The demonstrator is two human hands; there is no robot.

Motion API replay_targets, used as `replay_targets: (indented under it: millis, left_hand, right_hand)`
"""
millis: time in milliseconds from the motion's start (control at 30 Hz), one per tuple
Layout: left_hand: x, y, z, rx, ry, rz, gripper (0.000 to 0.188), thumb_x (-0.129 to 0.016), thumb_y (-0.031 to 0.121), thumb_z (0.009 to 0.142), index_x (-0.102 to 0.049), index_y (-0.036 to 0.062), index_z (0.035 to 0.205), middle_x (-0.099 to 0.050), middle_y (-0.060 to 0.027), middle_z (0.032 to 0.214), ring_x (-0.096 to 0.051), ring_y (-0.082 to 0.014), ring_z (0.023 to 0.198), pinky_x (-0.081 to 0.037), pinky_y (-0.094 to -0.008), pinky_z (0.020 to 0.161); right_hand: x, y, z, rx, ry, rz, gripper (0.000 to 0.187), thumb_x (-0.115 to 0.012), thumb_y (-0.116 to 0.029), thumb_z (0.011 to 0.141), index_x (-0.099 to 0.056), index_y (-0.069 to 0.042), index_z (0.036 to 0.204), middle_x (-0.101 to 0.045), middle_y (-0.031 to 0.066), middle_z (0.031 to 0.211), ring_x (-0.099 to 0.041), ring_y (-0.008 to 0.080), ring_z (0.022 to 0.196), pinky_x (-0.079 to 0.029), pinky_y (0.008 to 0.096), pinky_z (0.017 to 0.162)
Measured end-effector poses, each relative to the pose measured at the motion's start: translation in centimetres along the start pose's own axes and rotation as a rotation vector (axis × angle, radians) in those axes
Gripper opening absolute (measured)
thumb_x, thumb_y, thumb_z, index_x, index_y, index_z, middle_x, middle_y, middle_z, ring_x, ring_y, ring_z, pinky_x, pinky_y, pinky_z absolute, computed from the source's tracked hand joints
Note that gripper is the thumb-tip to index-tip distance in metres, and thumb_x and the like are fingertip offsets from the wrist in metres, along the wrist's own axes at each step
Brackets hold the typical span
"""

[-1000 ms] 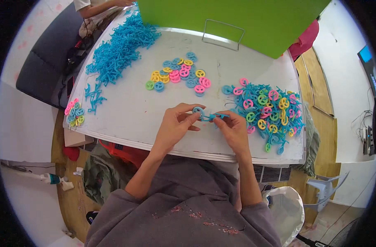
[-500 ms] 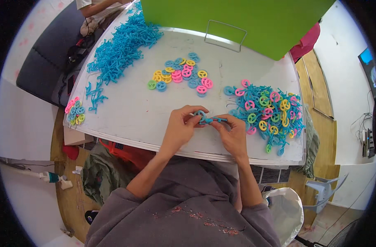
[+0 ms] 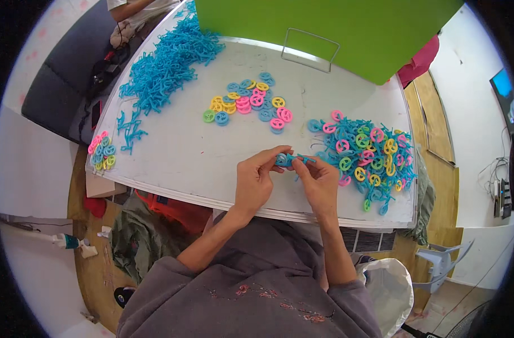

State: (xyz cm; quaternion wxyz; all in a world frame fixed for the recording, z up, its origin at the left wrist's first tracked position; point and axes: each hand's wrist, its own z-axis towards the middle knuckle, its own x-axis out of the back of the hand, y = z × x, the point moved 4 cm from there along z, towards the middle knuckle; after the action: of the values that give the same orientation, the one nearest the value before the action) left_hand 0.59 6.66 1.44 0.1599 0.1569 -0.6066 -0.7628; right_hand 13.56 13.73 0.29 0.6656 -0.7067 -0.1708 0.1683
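My left hand pinches a small blue plastic wheel between thumb and fingers. Closed on a blue branched plastic piece, my right hand meets the left one above the table's near edge. The two parts touch; fingers partly hide where they join. Farther off, loose wheels in blue, yellow, pink and green lie mid-table. To the right is a heap of blue pieces with coloured wheels on them. A big pile of bare blue pieces covers the far left.
A small cluster of wheels sits at the table's left corner. Across the far side of the white table stands a green panel with a wire handle. Another person's arm shows at the far left. A white bag hangs below right.
My hands have come closer together, the left shifting slightly right. The wheel has turned from face-up to nearly edge-on, against the blue branched piece.
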Motion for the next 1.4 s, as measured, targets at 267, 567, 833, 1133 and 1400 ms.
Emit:
replay_targets:
  millis: [267, 567, 833, 1133, 1400]
  left_hand:
    - [-0.2, 0.8, -0.2, -0.102, 0.085, 0.091, 0.042, -0.043, -0.019, 0.083, -0.064, 0.0008, 0.115, -0.069, -0.0136, 0.1, -0.068, -0.0187, 0.084, -0.055, -0.0275, 0.071]
    - [0.6, 0.7, 0.0, -0.064, 0.017, 0.084, 0.034, -0.045, -0.009, 0.091, -0.064, 0.0023, 0.117, -0.068, -0.012, 0.105, -0.065, -0.0169, 0.09, -0.054, -0.0285, 0.077]
    - [-0.4, 0.6, -0.8, 0.001, 0.018, 0.025, 0.03, -0.057, -0.011, 0.084, -0.066, 0.0003, 0.109, -0.066, -0.0077, 0.096, -0.063, -0.0141, 0.089, -0.053, -0.0256, 0.079]
    - [1.3, 2.0, -1.4, -0.008, 0.048, 0.274, 0.04, -0.062, -0.008, 0.08, -0.062, 0.0038, 0.119, -0.061, -0.0121, 0.113, -0.061, -0.0207, 0.1, -0.052, -0.0309, 0.081]
    - [5.7, 0.4, -2.3, 0.077, 0.164, 0.262, 0.018, -0.055, 0.001, 0.092, -0.063, -0.0015, 0.108, -0.063, -0.0074, 0.103, -0.061, -0.0163, 0.096, -0.049, -0.0267, 0.082]
  right_hand:
    - [-0.4, 0.7, -0.1, -0.212, -0.015, 0.185, 0.018, -0.065, -0.016, 0.091, -0.068, 0.0, 0.099, -0.069, 0.0042, 0.084, -0.062, 0.0078, 0.078, -0.043, 0.0179, 0.068]
    - [-0.6, -1.5, -0.8, 0.318, 0.151, -0.289, 0.015, -0.068, -0.003, 0.086, -0.065, 0.003, 0.099, -0.069, 0.0071, 0.087, -0.063, 0.0121, 0.082, -0.049, 0.026, 0.079]
    - [0.6, -2.1, -1.3, 0.485, 0.131, -0.351, 0.017, -0.07, -0.001, 0.081, -0.066, -0.001, 0.098, -0.064, 0.007, 0.093, -0.06, 0.0142, 0.085, -0.048, 0.0255, 0.073]
    - [14.2, -6.2, -3.1, 0.412, 0.643, -0.249, 0.017, -0.071, -0.005, 0.084, -0.068, -0.003, 0.101, -0.064, 0.0006, 0.082, -0.056, 0.0074, 0.067, -0.045, 0.0233, 0.059]
    - [27.0, -1.9, -2.5, 0.055, 0.757, -0.59, 0.028, -0.067, -0.022, 0.091, -0.068, 0.003, 0.103, -0.068, 0.0065, 0.086, -0.061, 0.0092, 0.074, -0.049, 0.0206, 0.069]
